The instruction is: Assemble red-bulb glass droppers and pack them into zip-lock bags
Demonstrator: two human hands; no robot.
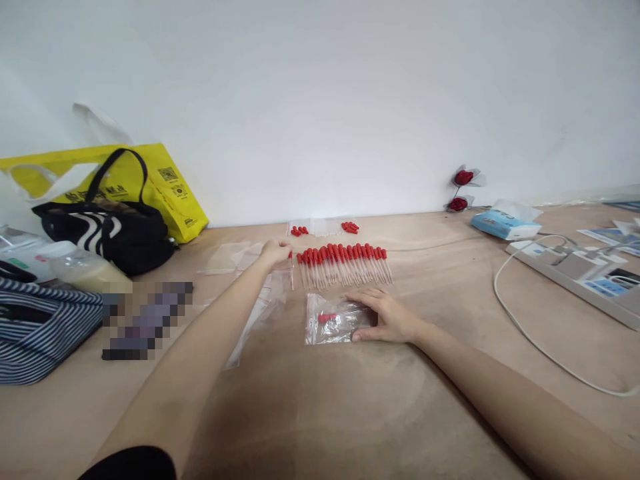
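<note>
At the left end of a row of glass droppers with red rubber bulbs (pixel 340 257), my left hand (pixel 276 255) is closed, its fingertips pinching the red end of one dropper (pixel 292 275). My right hand (pixel 387 317) rests on a clear zip bag (pixel 320 335), thumb and fingers spread apart across its right part. Inside that bag a red bulb (pixel 327 318) shows; the rest of its content is hard to make out. Empty clear zip bags (pixel 260 310) lie loosely under and beside my left forearm.
Behind the row, loose red bulbs (pixel 350 227) lie by another clear bag (pixel 320 227). To the left stand a yellow bag (pixel 175 200), a black bag (pixel 125 233) and a striped pouch (pixel 50 327). On the right are a tissue pack (pixel 505 223), a power strip (pixel 575 273) and a white cable (pixel 525 347).
</note>
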